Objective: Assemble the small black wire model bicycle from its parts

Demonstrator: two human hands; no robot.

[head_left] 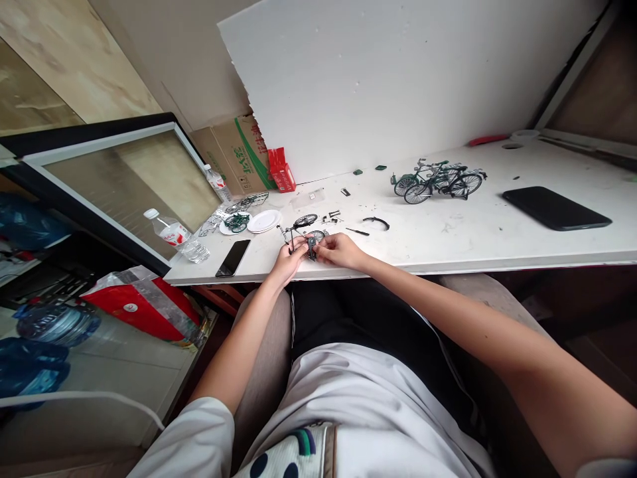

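Observation:
At the table's front edge, my left hand (pixel 289 260) is closed on a dark model bicycle frame (pixel 293 231), whose handlebar end sticks up beyond the fingers. My right hand (pixel 341 251) pinches a small dark flat part (pixel 312 247) between thumb and fingers, and my left fingertips meet it from the other side. Just behind the hands, a small spoked wheel (pixel 318 235) shows partly hidden by the fingers. Another wheel (pixel 305 220) lies a little farther back. Nearby are several tiny black parts (pixel 333 216), a thin screwdriver (pixel 357 232) and a curved black mudguard (pixel 377 222).
Assembled model bicycles (pixel 440 180) stand right of centre, before a large black phone (pixel 556 207). On the left are another phone (pixel 233 258), a water bottle (pixel 177 236), a white plate (pixel 264 222) and green parts (pixel 236 222). A red box (pixel 281 172) stands by a carton (pixel 233 156).

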